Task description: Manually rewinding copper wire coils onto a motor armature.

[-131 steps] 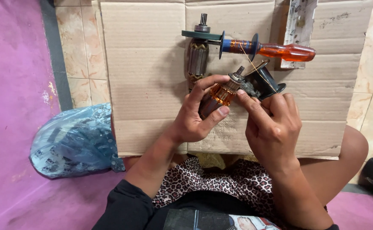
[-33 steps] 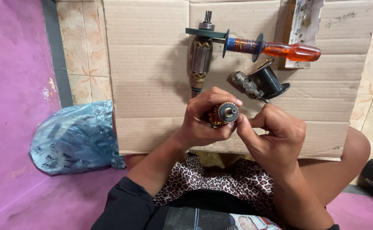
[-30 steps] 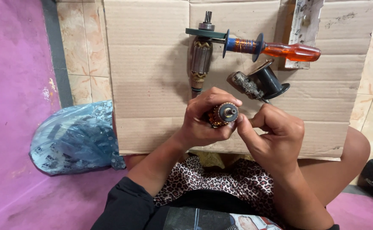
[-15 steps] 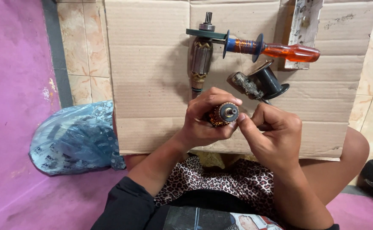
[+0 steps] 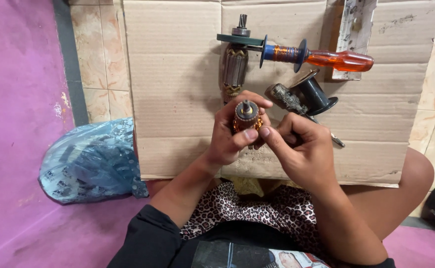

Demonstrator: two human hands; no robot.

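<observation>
My left hand [image 5: 230, 134] grips a small motor armature [image 5: 247, 115] with copper windings, held upright with its shaft end facing the camera. My right hand [image 5: 302, 151] is closed beside it, its thumb and forefinger touching the armature's lower right side; whether a thin wire is pinched there I cannot tell. Both hands hover over a flattened cardboard sheet [image 5: 177, 84]. Just beyond the hands lie a second, darker armature [image 5: 235, 67] and a black spool [image 5: 313, 93].
An orange-handled screwdriver [image 5: 326, 57] with a wire-wound shaft lies at the top of the cardboard, beside a worn metal strip [image 5: 354, 34]. A blue plastic bag [image 5: 93, 161] sits on the left. Tiled floor and a purple mat [image 5: 13, 124] surround it. My legs lie below.
Earlier the armature lay sideways in both hands; it was then turned end-on. In the last second the hands rose slightly and the right fingers closed nearer the armature.
</observation>
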